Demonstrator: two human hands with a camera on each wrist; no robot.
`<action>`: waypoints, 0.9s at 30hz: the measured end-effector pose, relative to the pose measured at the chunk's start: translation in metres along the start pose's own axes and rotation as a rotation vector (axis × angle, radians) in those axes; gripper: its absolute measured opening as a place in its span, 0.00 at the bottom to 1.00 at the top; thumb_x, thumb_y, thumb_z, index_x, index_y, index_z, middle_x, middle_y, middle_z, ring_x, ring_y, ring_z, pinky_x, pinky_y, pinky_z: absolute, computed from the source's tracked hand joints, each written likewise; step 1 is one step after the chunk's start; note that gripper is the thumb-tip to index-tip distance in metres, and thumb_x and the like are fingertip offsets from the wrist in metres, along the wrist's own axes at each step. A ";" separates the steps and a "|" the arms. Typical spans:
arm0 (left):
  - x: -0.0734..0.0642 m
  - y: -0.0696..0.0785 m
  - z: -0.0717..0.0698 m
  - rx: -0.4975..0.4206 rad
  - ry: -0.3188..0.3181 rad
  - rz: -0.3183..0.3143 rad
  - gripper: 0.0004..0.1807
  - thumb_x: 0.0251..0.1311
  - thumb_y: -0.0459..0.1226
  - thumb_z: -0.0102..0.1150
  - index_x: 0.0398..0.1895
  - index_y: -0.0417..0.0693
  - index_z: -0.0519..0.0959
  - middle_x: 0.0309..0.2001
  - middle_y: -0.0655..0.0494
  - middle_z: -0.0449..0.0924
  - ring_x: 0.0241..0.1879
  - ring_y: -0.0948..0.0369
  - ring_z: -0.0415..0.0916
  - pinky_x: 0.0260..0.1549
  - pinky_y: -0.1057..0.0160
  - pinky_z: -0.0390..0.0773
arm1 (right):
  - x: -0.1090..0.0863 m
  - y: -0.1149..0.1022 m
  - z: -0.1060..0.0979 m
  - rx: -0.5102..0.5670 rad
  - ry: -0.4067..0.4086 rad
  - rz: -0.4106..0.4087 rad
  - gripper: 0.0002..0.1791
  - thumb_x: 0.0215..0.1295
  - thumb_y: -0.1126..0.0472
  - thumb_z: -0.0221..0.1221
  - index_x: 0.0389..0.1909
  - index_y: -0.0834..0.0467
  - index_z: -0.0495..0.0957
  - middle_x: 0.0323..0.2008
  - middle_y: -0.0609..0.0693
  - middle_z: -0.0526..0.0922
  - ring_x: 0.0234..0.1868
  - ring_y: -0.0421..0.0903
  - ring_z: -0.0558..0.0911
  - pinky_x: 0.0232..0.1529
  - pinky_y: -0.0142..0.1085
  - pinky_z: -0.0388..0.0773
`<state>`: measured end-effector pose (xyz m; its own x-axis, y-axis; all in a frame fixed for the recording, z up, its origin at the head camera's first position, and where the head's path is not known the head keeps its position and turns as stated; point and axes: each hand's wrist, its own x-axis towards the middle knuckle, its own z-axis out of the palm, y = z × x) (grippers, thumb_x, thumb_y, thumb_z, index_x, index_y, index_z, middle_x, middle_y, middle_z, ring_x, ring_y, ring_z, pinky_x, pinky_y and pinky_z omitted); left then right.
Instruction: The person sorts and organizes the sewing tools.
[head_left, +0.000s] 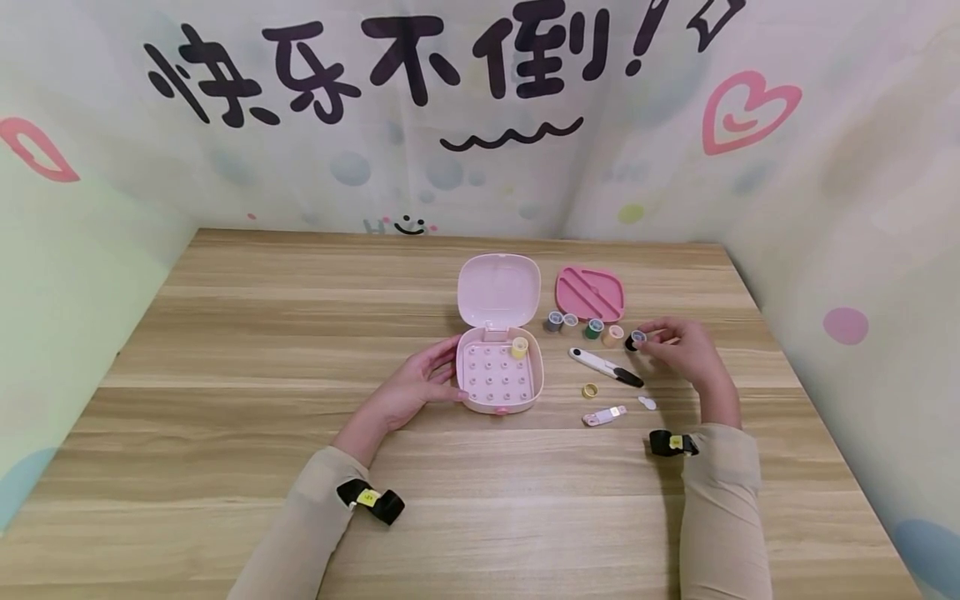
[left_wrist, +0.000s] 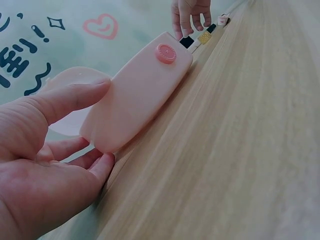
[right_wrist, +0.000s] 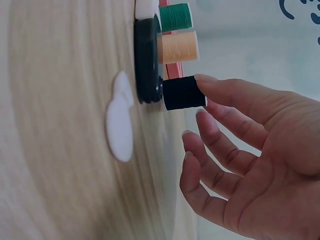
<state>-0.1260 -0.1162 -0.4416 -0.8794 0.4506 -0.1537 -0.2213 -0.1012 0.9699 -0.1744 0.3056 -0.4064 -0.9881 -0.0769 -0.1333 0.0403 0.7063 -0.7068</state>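
A pale pink sewing box (head_left: 480, 407) stands on the table with its lid (head_left: 498, 290) raised. Several small pegs cover its floor, and a yellow thread spool (head_left: 519, 348) sits in its back right corner. My left hand (head_left: 411, 387) grips the box's left side, thumb at the front and fingers round the side and lower edge. To the right, my right hand (head_left: 684, 350) pinches the top end of a black thread spool (right_wrist: 182, 93) between thumb and forefinger. The other right fingers are loosely bent. The spool stands upright, its base at table level.
Beside the black spool stand peach (head_left: 613, 336), green (head_left: 594, 329), white (head_left: 570, 322) and grey (head_left: 554, 322) spools. Behind lies a pink tray (head_left: 589, 292). Nearer are a slim white-and-black tool (head_left: 603, 367), a gold ring-like thimble (head_left: 590, 390), a white needle threader (head_left: 647, 403) and a small pinkish-white bundle (head_left: 604, 416).
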 end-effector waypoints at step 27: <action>0.000 -0.001 0.000 0.016 0.005 0.009 0.52 0.55 0.16 0.64 0.83 0.31 0.50 0.81 0.30 0.53 0.82 0.40 0.49 0.83 0.46 0.51 | -0.007 -0.015 -0.005 -0.011 0.019 -0.026 0.21 0.74 0.59 0.65 0.58 0.71 0.80 0.39 0.57 0.83 0.41 0.47 0.78 0.34 0.29 0.80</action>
<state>-0.1258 -0.1163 -0.4422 -0.8833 0.4456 -0.1461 -0.2070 -0.0909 0.9741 -0.1684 0.2987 -0.3912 -0.9914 -0.0824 -0.1013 0.0126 0.7120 -0.7021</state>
